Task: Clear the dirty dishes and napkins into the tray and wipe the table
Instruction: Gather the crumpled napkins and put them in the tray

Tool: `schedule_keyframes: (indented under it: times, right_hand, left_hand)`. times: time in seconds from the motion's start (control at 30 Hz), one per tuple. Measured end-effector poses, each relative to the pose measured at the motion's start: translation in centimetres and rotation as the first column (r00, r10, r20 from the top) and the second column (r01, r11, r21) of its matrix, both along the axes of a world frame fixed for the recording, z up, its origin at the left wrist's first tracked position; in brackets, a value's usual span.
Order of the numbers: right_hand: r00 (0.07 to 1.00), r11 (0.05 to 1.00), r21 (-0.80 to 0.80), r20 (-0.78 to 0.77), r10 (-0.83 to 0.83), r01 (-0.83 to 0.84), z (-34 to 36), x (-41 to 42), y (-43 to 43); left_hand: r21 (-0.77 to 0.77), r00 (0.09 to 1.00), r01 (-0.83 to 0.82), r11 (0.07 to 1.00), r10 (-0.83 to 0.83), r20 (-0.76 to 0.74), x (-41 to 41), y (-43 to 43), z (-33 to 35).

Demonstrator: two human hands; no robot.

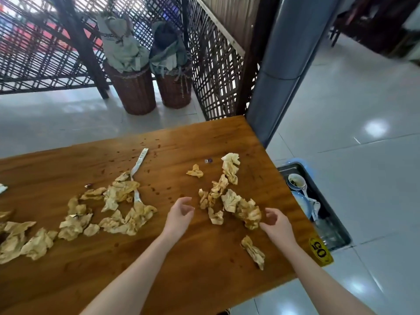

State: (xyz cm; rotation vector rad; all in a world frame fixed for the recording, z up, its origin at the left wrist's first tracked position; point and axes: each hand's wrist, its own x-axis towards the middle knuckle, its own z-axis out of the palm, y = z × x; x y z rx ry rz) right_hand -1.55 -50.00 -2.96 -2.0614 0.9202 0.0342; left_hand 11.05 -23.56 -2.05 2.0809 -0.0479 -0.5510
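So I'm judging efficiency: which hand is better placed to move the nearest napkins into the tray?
Probably the right hand: it touches the napkin clump and is nearer the tray beside the table's right edge. The left hand hovers open.

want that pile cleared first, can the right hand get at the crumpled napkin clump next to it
Probably yes: the right hand is open, empty and right beside the napkin clump, with only bare table around and nothing covering it.

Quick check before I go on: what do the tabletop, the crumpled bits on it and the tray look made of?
Table: wood by its grain, glossy varnished look.
Crumpled napkins: thin paper, creased and stained yellow-brown.
Tray beside the table: dark with a dull sheen, metal or plastic, I can't tell; bowl inside looks like glazed ceramic.
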Motion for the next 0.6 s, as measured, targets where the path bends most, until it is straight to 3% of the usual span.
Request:
schedule_keyframes:
  times: [0.27,0.6]
  right_hand:
    - [0.993,0.999,0.031,-0.115,0.012,-0.008,-3.3,-3.6,1.9]
    - [0.976,0.986,-0.050,-0.156,0.152,-0.162,-5.8,-3.9,3.5]
  left_hand:
    - [0.037,0.996,0.036,0.999,-0.034,-0.077,-2.1,-0.8,-1.6]
    - [0.098,0.990,-0.023,0.995,0.036,-0.134,-3.7,2.3,-2.4]
